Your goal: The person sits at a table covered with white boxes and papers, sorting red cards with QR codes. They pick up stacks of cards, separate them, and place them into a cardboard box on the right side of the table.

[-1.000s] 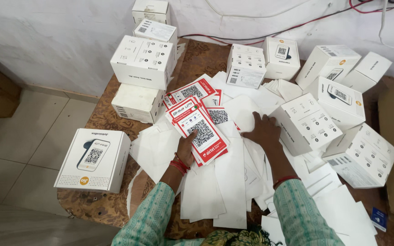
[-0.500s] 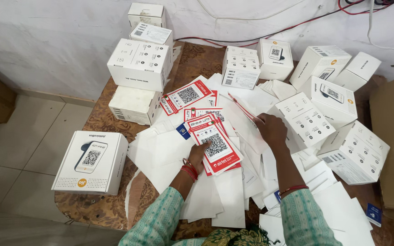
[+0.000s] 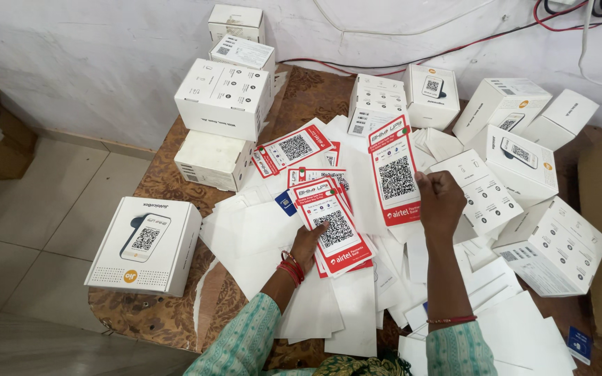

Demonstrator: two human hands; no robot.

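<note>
the right hand (image 3: 440,198) pinches a red-and-white rectangular paper card (image 3: 394,170) by its right edge, lifted upright, long axis running toward the wall. the left hand (image 3: 308,240) grips a fanned stack of similar red-bordered cards (image 3: 329,223) above loose white paper sheets (image 3: 259,237) mid-table. white cardboard boxes (image 3: 223,97) line the brown patterned table's (image 3: 155,188) far and right edges.

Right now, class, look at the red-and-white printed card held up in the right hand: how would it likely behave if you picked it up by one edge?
The red-and-white printed card stays flat while the right hand pinches only its edge, so it is probably fairly stiff. It looks thin, so likely light. Its surface looks smooth, so it may slide easily over the loose white paper sheets.
</note>
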